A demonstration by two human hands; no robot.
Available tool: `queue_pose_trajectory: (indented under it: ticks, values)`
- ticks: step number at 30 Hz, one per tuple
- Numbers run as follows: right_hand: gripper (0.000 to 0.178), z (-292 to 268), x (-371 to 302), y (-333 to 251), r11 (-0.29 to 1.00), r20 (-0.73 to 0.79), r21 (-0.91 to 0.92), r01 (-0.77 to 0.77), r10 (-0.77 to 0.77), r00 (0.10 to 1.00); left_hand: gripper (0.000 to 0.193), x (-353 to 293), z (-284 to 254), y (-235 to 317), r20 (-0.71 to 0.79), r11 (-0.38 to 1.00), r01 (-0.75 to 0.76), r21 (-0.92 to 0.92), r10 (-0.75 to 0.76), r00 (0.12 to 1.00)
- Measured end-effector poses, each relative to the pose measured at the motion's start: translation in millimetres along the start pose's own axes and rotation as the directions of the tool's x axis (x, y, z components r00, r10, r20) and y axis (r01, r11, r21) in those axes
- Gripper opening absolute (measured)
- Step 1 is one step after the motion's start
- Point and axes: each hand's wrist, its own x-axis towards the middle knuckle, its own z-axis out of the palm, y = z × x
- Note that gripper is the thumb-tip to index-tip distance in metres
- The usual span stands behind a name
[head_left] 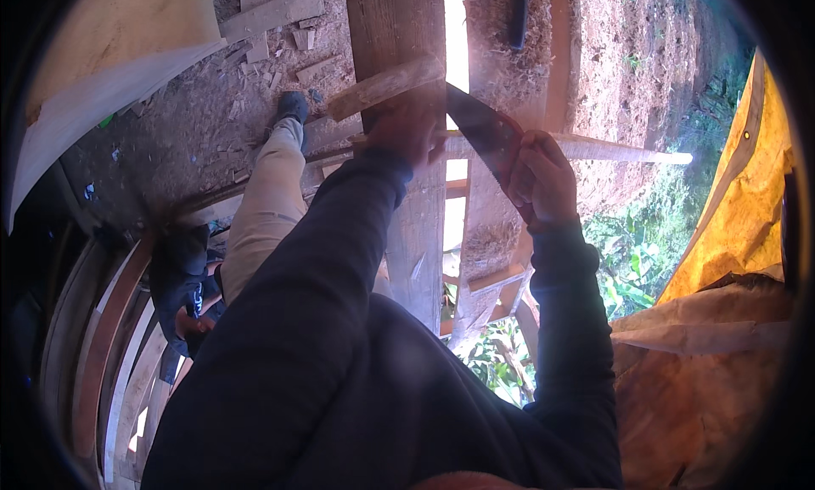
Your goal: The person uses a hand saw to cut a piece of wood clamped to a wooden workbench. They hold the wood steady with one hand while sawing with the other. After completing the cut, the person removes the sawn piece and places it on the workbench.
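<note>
My right hand (543, 176) is closed around the red handle of a handsaw (480, 125). The dark blade slants up and left from the handle towards the wood under my other hand. My left hand (403, 134), partly in shadow, grips a short piece of wood (386, 87) lying across a broad plank (395, 28); some of its fingers are hidden. A long pale batten (611, 148) runs out to the right beneath the saw. Where the saw's teeth meet the wood is too dark to make out.
A dark-handled tool (519, 22) lies on the sawdust-covered right plank (492, 74). Wood offcuts (276, 13) litter the ground at upper left. A leg in beige trousers (263, 184) stands left; another person in dark clothes (178, 265) is beyond it. Yellow sheeting (722, 201) hangs right.
</note>
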Motion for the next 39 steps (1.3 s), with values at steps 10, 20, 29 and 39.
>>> queue_pose_trajectory:
  ticks: [10,20,29,39]
  values:
    - [0.016,-31.5,-95.9,21.7,0.989,0.014,-0.065,0.133,-0.133,0.991,0.035,-0.1,0.6,-5.8,-0.003,0.991,-0.03,0.133,0.03,1.0]
    - [0.012,1.4,-27.6,53.7,0.955,-0.007,-0.261,0.142,-0.149,0.989,0.036,9.0,4.9,-5.9,-0.029,0.986,-0.041,0.159,0.046,0.999]
    - [0.015,-33.2,-90.7,101.0,0.95,0.018,-0.154,0.272,-0.273,0.962,0.046,3.2,16.8,-10.3,-0.072,0.927,-0.063,0.369,0.097,0.993]
    - [0.02,-58.5,-137.2,157.5,0.919,0.041,-0.027,0.393,-0.392,0.919,0.043,-1.6,17.1,-12.9,-0.231,0.897,-0.134,0.421,0.249,0.941]
